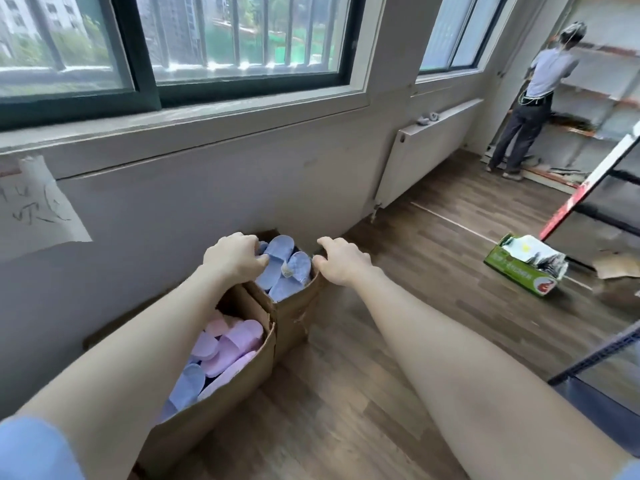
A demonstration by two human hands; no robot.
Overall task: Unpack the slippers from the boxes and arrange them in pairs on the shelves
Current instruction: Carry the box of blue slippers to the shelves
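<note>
Left grip: your left grip (235,258) has its fingers curled down over the left rim of the far box (294,310), clamped on the cardboard, with the tips against a blue slipper.
Right grip: your right grip (341,259) is clamped on the same box's right rim, fingers hooked over the edge and thumb stretched along the top.
Blue slippers: the blue slippers (280,265) fill the far box to the brim. They are pale blue and open-toed with a broad strap, stacked loosely at angles, and a small white tag shows on one.
Far box: plain brown cardboard, open at the top, standing on the wooden floor (346,393) close to the wall under the window.
Near box: the near box (214,407) touches the far one on your side and is also open.
Pink slippers: the pink slippers (232,344) lie piled in the near box in soft pink and lilac, with a few pale blue ones (187,382) beneath them.
Further out: a white radiator (426,150) hangs on the wall, a green carton (519,271) lies on the floor, and another person (540,88) stands at the shelves (609,98) in the corner.
</note>
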